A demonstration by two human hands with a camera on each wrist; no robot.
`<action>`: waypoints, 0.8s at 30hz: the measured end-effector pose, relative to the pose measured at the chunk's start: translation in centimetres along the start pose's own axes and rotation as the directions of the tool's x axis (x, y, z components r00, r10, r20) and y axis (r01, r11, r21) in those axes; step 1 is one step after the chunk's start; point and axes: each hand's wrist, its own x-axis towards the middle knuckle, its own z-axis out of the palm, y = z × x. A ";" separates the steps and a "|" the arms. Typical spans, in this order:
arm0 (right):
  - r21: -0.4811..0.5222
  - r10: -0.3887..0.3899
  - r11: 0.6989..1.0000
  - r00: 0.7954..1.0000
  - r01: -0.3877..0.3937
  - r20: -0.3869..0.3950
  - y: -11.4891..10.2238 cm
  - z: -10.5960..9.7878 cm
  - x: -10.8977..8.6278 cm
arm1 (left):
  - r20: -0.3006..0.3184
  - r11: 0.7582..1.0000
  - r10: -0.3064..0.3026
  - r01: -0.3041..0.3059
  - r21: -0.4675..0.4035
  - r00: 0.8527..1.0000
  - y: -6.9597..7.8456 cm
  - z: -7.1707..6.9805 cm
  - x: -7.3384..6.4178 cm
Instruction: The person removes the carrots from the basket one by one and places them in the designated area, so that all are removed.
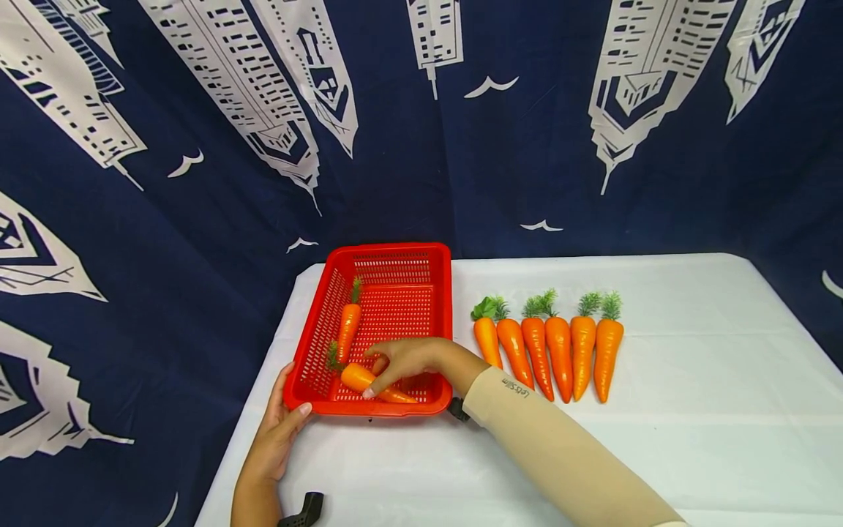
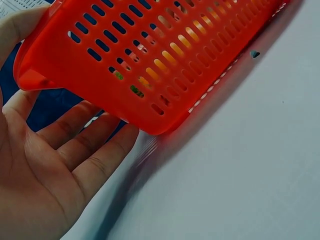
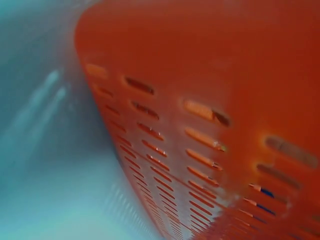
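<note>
A red perforated basket (image 1: 395,408) stands on the white table. My left hand (image 1: 273,432) grips its near left corner, thumb on the rim and fingers beneath; the left wrist view shows the left hand (image 2: 55,160) under the basket corner (image 2: 100,75). Inside the basket, my right hand (image 1: 405,360) holds a carrot (image 1: 358,377) between thumb and fingers, its green top toward the left wall. Another carrot (image 1: 349,329) lies along that left side. Up close, the right wrist view has only the basket's outer wall (image 3: 175,60); the hand is hidden there.
Several carrots (image 1: 558,351) lie in a row right of the basket, green tops pointing away, partly behind the right forearm. A dark blue curtain (image 1: 408,183) with white building prints hangs behind the white table (image 1: 711,366).
</note>
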 end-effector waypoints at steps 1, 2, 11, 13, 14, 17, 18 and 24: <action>-0.004 0.002 1.000 1.000 -0.002 0.020 0.0 0.0 0.0 | 0.001 1.000 -0.002 0.002 -0.001 1.000 0.0 0.0 0.0; -0.007 0.006 1.000 0.999 -0.006 0.040 0.0 0.0 0.0 | 0.003 1.000 -0.004 0.004 -0.003 1.000 0.0 0.0 0.0; 0.017 0.015 1.000 0.987 -0.018 0.160 0.1 -0.1 -0.2 | 0.016 1.000 0.011 -0.011 -0.011 1.000 0.0 0.0 0.1; 0.031 0.012 0.999 0.985 -0.017 0.174 0.2 -0.1 -0.1 | 0.016 1.000 0.011 -0.010 -0.013 1.000 -0.1 0.0 0.1; 0.031 0.014 0.999 0.983 -0.020 0.182 0.2 -0.1 0.0 | 0.016 1.000 0.009 -0.009 -0.013 1.000 -0.1 0.0 0.1; 0.010 0.035 0.999 0.980 -0.038 0.195 0.2 -0.1 0.2 | 0.013 1.000 0.008 -0.008 -0.013 1.000 -0.1 0.0 0.1; -0.003 0.042 0.999 0.979 -0.042 0.198 0.2 -0.1 0.2 | 0.015 1.000 0.008 -0.008 -0.013 1.000 -0.1 -0.1 0.1; -0.033 0.034 0.999 0.975 -0.027 0.221 0.1 -0.2 0.3 | 0.016 1.000 0.009 -0.009 -0.015 1.000 -0.1 -0.1 0.1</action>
